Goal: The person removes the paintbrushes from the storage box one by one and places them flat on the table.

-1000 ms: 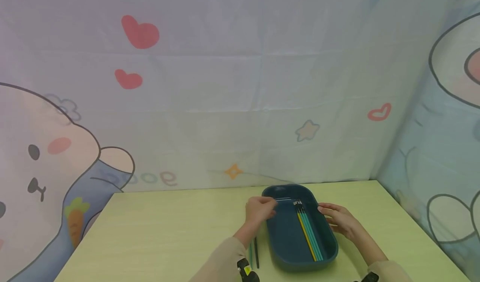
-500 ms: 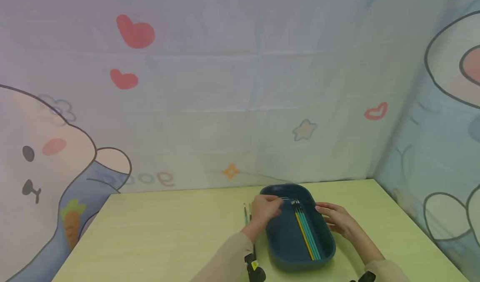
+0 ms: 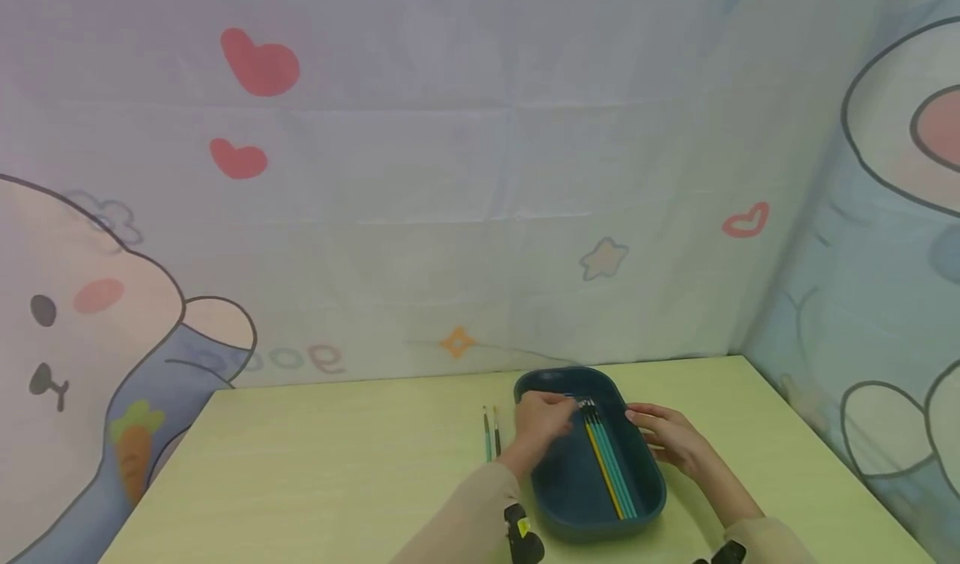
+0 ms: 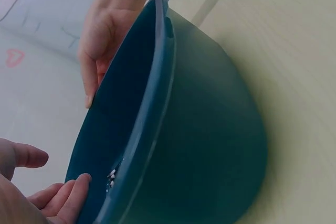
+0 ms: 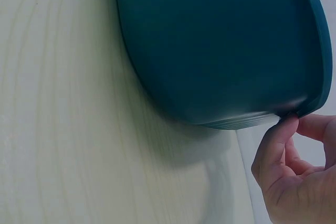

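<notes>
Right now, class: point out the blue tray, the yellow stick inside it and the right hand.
Blue tray (image 5: 215,51), right wrist view: outer wall.
Yellow stick (image 3: 605,472), head view: middle of shaft.
Right hand (image 3: 677,442), head view: back of hand.

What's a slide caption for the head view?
Left hand over a tray of brushes, right hand gripping its rim; two more brushes lie on the table.

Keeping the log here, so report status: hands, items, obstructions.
Left hand over rounded, dark blue plastic tray; right hand pinching its rim. Slim yellow and teal paintbrushes inside. Beige left sleeve partly hiding two paintbrushes outside, teal and dark.
</notes>
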Tool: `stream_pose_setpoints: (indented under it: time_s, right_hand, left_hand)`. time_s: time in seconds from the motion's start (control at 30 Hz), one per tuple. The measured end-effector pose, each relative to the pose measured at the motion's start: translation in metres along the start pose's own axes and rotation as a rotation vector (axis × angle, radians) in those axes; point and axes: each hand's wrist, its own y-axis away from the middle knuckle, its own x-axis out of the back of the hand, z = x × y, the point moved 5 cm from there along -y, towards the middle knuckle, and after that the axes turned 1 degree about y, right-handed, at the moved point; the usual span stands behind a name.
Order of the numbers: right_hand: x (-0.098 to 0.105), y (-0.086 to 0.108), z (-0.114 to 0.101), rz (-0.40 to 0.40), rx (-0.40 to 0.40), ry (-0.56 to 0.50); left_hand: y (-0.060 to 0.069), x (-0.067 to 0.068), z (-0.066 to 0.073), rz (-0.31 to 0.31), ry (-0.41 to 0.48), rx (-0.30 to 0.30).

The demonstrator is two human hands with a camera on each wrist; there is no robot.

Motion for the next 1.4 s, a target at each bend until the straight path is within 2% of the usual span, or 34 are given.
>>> stream_pose_setpoints:
  time_s: [0.23,0.63,1.03,1.4]
  right_hand:
    - [0.001,0.000,0.000,0.005,0.001,0.022]
    - [-0.002,0.000,0.001,0.015,-0.004,0.007]
    - [0.001,0.001,0.000,0.014,-0.002,0.001]
    - [0.000,0.001,0.000,0.021,0.002,0.018]
  left_hand:
    - [-0.003,-0.010,-0.002,0.023,-0.034,0.028]
    - [-0.002,-0.019,-0.006,0.038,-0.119,0.020]
    - [-0.007,-0.034,-0.015,0.049,-0.077,0.068]
    - [-0.007,-0.041,-0.020,0.039,-0.102,0.066]
